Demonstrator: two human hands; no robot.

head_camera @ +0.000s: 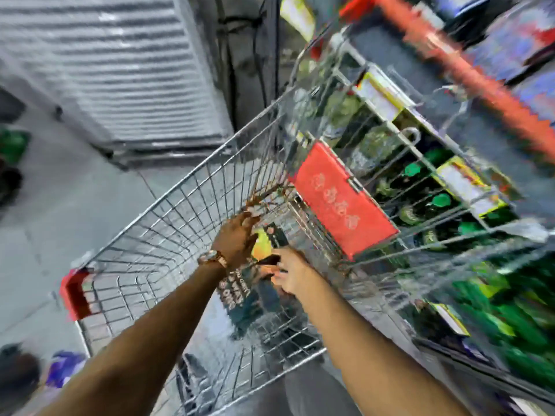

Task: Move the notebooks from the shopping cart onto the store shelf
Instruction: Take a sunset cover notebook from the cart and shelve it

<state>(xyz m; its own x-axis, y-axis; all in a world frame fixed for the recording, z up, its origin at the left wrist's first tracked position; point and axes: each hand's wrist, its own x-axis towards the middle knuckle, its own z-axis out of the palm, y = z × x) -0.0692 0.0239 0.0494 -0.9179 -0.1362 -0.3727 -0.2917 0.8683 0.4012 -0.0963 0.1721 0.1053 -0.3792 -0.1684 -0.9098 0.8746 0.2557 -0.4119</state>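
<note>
Both hands are reaching into the silver wire shopping cart (168, 223): left hand (237, 238) and right hand (289, 273) are grasping dark glossy notebooks (240, 298) for lifting out.

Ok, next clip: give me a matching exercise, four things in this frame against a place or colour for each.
Things:
1. watch
2. cart
3. notebook
4. box

Descriptions:
A. red, beside the cart in the wire rack
B. on the left wrist
C. silver wire, red corner guard
D. lying in the cart under both hands

Pairs: 1-B, 2-C, 3-D, 4-A
</note>
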